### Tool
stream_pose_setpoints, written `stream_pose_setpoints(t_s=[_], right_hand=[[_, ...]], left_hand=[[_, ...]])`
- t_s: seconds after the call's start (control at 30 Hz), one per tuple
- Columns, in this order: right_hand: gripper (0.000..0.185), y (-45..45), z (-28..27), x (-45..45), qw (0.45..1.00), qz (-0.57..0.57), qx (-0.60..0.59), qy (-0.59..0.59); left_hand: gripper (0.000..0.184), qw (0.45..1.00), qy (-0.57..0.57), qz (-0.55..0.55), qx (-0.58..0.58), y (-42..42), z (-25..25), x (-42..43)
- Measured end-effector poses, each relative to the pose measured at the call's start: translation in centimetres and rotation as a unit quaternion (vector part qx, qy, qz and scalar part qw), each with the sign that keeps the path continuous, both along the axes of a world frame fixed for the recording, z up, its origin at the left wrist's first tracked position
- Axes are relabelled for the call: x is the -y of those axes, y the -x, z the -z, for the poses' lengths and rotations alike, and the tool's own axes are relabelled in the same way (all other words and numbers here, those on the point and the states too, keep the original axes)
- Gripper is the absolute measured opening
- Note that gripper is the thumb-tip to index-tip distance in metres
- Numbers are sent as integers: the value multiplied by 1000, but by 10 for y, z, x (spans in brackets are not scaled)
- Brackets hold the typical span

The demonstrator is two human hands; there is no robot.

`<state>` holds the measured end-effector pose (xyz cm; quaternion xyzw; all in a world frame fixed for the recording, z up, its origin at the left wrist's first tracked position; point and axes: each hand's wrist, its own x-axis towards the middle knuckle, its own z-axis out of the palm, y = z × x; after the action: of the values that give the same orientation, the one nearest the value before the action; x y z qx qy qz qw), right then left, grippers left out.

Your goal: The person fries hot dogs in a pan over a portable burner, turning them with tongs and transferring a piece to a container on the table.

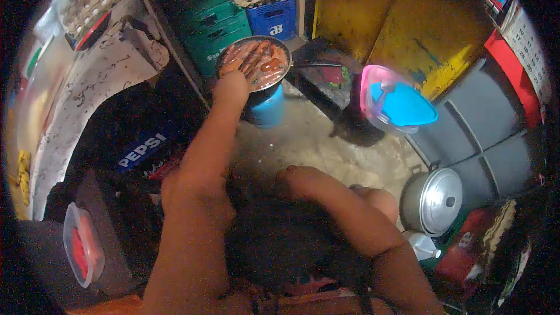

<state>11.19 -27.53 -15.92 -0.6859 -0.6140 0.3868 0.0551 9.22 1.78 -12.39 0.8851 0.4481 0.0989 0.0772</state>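
Note:
My left hand [231,86] is closed at the near left rim of a round pan [290,70]. Whatever it grips is too blurred to name; long dark strips, perhaps a utensil, stretch from it over the food. Reddish-brown sausage-like pieces [269,65] lie in bubbling liquid in the pan. Beneath the pan is a blue cylindrical base [267,111]. Lower down, in front of my body, my right hand [298,179] hangs near my knee, away from the pan. Its fingers are lost in shadow.
Green crates [213,32] and a blue crate [274,20] stand behind the pan. To the right are a pink and blue plastic container [402,104] and a lidded metal pot [440,201]. A tub with red contents [83,245] sits at left. Egg trays [96,0] are upper left.

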Motion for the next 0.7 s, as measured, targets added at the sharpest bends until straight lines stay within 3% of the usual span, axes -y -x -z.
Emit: stream_pose_setpoints(t_s=[0.1,0.47,0.57,0.7], right_hand=[[47,3,-9,4,998,-26,43,-36],[46,1,12,-3,998,-44,29,-42],[46,-1,5,-2,998,-43,5,-51],[46,3,4,-3,998,-34,52,-30]], left_hand=[[27,1000,-2,12,-28,8,-3,-10],[28,999,2,-2,-37,16,4,-22],[29,999,22,13,-21,27,3,-21],[33,991,78,16,109,62,-14,-8]])
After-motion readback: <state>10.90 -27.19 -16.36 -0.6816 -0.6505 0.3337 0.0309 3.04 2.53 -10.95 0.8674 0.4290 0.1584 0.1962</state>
